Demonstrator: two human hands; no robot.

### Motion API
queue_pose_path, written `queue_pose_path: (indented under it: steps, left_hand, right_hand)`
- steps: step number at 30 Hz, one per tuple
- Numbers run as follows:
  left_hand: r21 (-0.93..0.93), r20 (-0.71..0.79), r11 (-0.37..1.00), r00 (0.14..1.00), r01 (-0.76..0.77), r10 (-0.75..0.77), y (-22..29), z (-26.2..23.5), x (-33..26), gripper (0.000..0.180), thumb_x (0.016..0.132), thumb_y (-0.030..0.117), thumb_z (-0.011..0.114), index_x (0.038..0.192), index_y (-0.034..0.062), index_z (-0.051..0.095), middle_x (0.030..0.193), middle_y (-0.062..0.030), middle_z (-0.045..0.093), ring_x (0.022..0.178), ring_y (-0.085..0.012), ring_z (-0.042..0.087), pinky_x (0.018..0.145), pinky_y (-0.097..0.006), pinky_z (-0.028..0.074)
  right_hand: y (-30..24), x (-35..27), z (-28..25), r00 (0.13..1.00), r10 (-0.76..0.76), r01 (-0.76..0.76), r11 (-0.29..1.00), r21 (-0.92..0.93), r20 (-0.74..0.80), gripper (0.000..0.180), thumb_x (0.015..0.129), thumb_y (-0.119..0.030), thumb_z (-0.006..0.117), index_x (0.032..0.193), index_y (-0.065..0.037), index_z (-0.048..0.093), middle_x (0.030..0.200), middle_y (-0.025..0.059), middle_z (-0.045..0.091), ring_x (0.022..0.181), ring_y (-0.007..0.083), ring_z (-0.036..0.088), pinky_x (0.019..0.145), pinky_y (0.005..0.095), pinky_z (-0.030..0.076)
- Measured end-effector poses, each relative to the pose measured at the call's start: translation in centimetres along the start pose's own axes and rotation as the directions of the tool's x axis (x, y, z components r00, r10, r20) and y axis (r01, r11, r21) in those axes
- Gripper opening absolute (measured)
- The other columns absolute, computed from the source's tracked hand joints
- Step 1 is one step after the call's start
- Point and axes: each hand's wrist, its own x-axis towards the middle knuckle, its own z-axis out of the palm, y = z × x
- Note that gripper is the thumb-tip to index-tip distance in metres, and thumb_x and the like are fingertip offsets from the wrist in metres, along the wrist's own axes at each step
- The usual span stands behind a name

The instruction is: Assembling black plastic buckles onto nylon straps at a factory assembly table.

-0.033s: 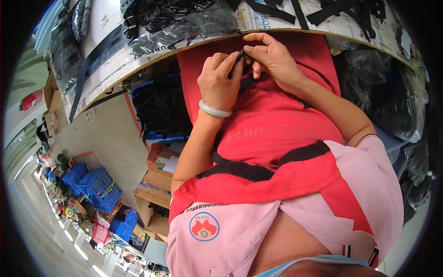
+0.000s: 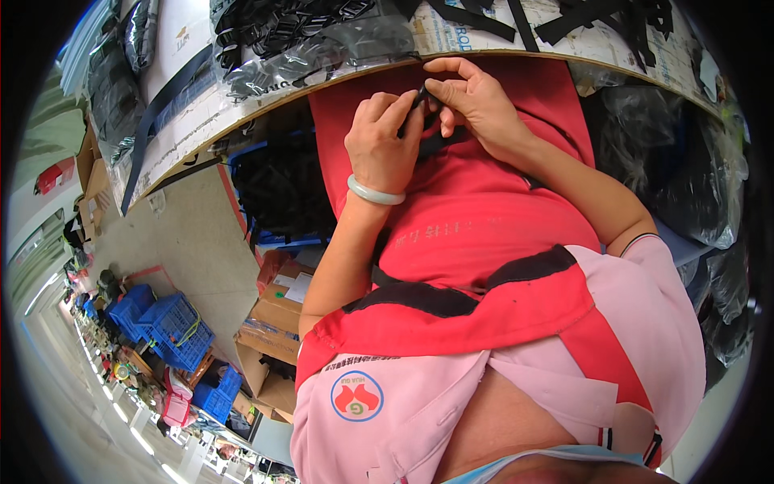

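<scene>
Just beyond my red apron, close to the table edge, both hands work on one small black piece. My left hand, with a pale bangle at its wrist, is closed, pinching the piece between thumb and fingers. My right hand comes in from the other side, thumb and fingertips closed on the piece's upper end. A length of black strap shows below the fingers against the apron. Fingers cover most of the piece, so whether a buckle is on it cannot be made out.
The table curves across the top. On it lie a clear bag of black plastic buckles and several loose black straps. Plastic bags hang at right. Cardboard boxes and blue crates stand on the floor at left.
</scene>
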Motion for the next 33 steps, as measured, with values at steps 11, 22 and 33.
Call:
queue_pose_path:
  steps: [11, 22, 33]
  left_hand:
    - [-0.159, 0.063, 0.987, 0.998, 0.02, -0.01, -1.5, -0.1, 0.0, 0.02, 0.079, 0.009, 0.069, 0.099, 0.0074, 0.068, 0.077, -0.0018, 0.061, 0.068, -0.0178, 0.059, 0.057, -0.029, 0.048]
    - [-0.738, 0.446, 0.242, 0.725, 0.63, -0.525, -0.2, -0.7, 0.9, 0.019, 0.088, 0.018, 0.067, 0.09, 0.0002, 0.072, 0.064, 0.0002, 0.062, 0.056, -0.0037, 0.05, 0.047, -0.019, 0.035]
    - [-0.726, 0.103, 0.593, 0.907, 0.349, -0.407, 1.2, -0.4, 0.9, 0.012, 0.086, 0.006, 0.069, 0.094, -0.003, 0.07, 0.071, 0.0019, 0.063, 0.062, -0.0029, 0.051, 0.052, -0.017, 0.038]
  right_hand:
    - [-1.1, -0.1, 0.2, 0.982, 0.164, -0.174, 0.978, 0.116, 0.091, 0.031, 0.092, -0.022, 0.064, 0.11, 0.001, 0.057, 0.078, 0.0025, 0.06, 0.064, 0.008, 0.06, 0.062, 0.0245, 0.056]
    - [-3.3, -1.5, 1.0, 0.916, -0.381, 0.399, 0.888, -0.229, 0.122, 0.008, 0.087, -0.005, 0.066, 0.094, -0.003, 0.068, 0.09, 0.0022, 0.064, 0.067, 0.0059, 0.058, 0.055, 0.019, 0.046]
    - [-5.3, -2.9, 1.0, 0.946, -0.311, 0.318, 0.84, -0.44, 0.089, 0.014, 0.09, -0.008, 0.064, 0.102, -0.001, 0.065, 0.079, 0.0003, 0.062, 0.056, 0.0047, 0.055, 0.051, 0.0171, 0.046]
